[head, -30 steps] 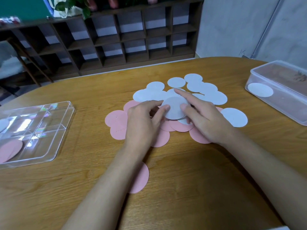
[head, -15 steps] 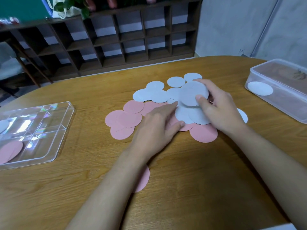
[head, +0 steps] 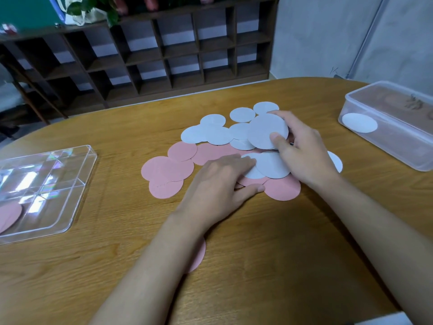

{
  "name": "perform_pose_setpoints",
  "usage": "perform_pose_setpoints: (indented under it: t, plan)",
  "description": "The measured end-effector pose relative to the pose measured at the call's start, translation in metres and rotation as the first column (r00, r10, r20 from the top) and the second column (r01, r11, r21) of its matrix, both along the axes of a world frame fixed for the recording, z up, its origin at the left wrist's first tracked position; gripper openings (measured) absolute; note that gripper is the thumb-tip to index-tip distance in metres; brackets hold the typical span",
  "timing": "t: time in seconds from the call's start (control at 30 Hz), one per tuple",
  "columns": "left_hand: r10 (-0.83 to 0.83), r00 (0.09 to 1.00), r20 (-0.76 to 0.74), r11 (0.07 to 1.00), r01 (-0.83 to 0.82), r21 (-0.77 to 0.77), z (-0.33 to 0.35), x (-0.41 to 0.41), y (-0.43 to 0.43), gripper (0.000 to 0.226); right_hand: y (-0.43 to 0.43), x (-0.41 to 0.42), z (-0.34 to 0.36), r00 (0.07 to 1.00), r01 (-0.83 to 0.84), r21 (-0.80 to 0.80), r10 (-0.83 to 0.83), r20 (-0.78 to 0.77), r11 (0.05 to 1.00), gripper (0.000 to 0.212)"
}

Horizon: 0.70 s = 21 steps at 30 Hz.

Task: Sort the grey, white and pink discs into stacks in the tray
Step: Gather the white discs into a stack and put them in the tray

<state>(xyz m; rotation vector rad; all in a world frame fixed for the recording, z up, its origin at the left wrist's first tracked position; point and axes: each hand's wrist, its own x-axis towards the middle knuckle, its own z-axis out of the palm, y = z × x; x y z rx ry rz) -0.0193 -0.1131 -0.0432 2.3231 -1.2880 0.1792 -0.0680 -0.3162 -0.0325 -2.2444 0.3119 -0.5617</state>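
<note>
A spread of flat discs lies mid-table: several pale grey discs (head: 215, 134) at the back and several pink discs (head: 167, 170) in front and to the left. My right hand (head: 302, 151) pinches a large grey disc (head: 264, 131), lifted and tilted above the pile. With straight fingers, my left hand (head: 220, 186) presses on two overlapping grey discs (head: 274, 166) that lie on pink ones. One pink disc (head: 199, 254) peeks out from under my left forearm. The clear divided tray (head: 58, 184) sits at the left edge with a pink disc (head: 9, 216) inside.
A clear plastic box (head: 393, 137) stands at the right with a white disc (head: 359, 123) seen at its near end. A dark wooden shelf unit (head: 164, 55) stands behind the table. Bare tabletop (head: 269, 254) stretches in front of the pile.
My right hand lifted the large grey disc from under both hands and carried it back and right. My left hand slid right onto the two grey discs.
</note>
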Motion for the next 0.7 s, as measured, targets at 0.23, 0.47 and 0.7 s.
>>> perform_pose_setpoints:
  t: [0.23, 0.47, 0.7]
  plan:
    - [0.004, 1.0, 0.009, 0.999, -0.004, 0.045, 0.009, -0.009, 0.0, 0.021, 0.001, 0.002, -0.004, 0.999, -0.03, -0.001, 0.03, -0.017, 1.0, 0.043]
    - [0.0, 1.0, 0.011, 0.995, -0.001, 0.099, 0.014, -0.009, 0.002, 0.027, 0.004, 0.001, -0.004, 0.997, -0.059, -0.016, 0.058, -0.055, 0.998, 0.043]
    - [0.026, 0.987, 0.16, 0.999, -0.022, -0.028, 0.015, -0.006, 0.005, 0.033, 0.006, 0.001, -0.004, 0.991, -0.13, 0.019, 0.13, -0.038, 0.991, 0.043]
